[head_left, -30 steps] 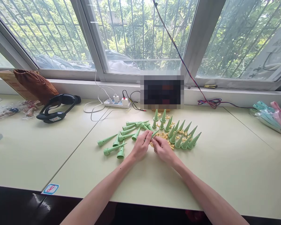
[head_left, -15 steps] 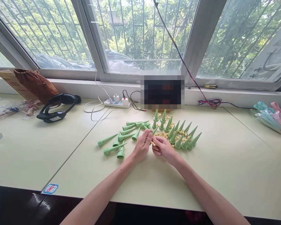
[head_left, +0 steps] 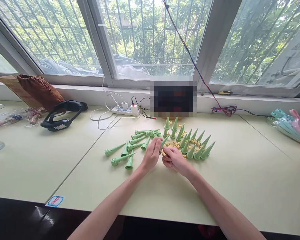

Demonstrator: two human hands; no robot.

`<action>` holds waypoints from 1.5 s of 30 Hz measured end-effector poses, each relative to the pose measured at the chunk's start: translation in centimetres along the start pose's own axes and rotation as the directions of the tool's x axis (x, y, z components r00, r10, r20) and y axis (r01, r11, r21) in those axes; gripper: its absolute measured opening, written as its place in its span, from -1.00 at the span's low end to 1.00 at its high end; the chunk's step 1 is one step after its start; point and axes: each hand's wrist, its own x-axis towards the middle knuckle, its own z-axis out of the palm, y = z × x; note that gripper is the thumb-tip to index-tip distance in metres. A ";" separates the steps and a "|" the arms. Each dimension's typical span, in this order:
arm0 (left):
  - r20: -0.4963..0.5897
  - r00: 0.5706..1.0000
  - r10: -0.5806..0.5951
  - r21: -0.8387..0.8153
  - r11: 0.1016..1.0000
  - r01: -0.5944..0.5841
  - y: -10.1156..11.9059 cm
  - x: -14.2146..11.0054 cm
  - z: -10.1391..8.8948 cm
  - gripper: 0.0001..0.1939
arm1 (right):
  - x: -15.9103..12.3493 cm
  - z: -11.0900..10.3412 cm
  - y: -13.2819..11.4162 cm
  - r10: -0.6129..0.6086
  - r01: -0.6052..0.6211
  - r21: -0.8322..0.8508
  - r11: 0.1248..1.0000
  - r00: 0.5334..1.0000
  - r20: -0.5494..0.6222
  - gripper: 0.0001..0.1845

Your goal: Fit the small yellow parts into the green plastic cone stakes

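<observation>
My left hand (head_left: 152, 152) is closed around a green plastic watering spike (head_left: 164, 141), its pointed tip slanting up and to the right. Pinched in my right hand (head_left: 173, 157) is a small yellow valve piece (head_left: 163, 153), held against the spike's lower end; whether it sits inside the spike is hidden by my fingers. Left of my hands, several green spikes (head_left: 123, 159) lie or stand loosely. To the right, more spikes (head_left: 197, 151) stand upright in rows, points up, around a scatter of small yellow pieces (head_left: 173, 144).
A power strip (head_left: 126, 110) with white plugs and cables lies by the window ledge. Black headphone-like gear (head_left: 62, 116) and a brown pouch (head_left: 40, 91) are at left. A bag of pastel straps (head_left: 290, 125) lies at right. A pixelated dark screen (head_left: 173, 100) stands behind the spikes.
The spike in my left hand has tilted and shows more of its length between my hands. Both hands stay together in nearly the same place.
</observation>
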 end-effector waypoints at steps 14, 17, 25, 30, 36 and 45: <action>-0.054 0.998 0.038 0.133 0.991 -0.030 -0.1 0.4 -0.2 -0.57 | 0.2 -0.5 0.4 -0.204 0.158 -0.412 0.897 0.977 -0.069 -0.53; -0.123 0.992 -0.006 0.139 0.990 0.023 -0.3 0.8 -0.5 -0.57 | 0.0 -0.3 0.3 -0.394 0.255 -0.722 0.644 0.919 -0.027 -0.60; -0.127 0.979 -0.161 0.016 0.986 0.164 -0.1 1.5 -1.6 -0.54 | -0.4 -0.2 0.1 -0.488 0.317 -0.858 0.404 0.868 0.091 -0.67; 0.055 0.967 -0.247 -0.067 0.966 0.251 0.1 1.3 -1.9 -0.61 | -0.4 -0.6 0.2 -0.477 0.291 -0.882 0.372 0.874 0.088 -0.70; 0.143 0.949 -0.282 -0.141 0.943 0.301 -0.7 1.1 -2.1 -0.64 | -0.4 -0.5 0.4 -0.461 0.231 -0.927 0.296 0.884 0.073 -0.72; 0.182 0.950 -0.254 -0.186 0.940 0.287 -0.7 1.0 -2.0 -0.62 | -0.2 -0.9 0.7 -0.477 0.237 -0.876 0.421 0.879 0.009 -0.70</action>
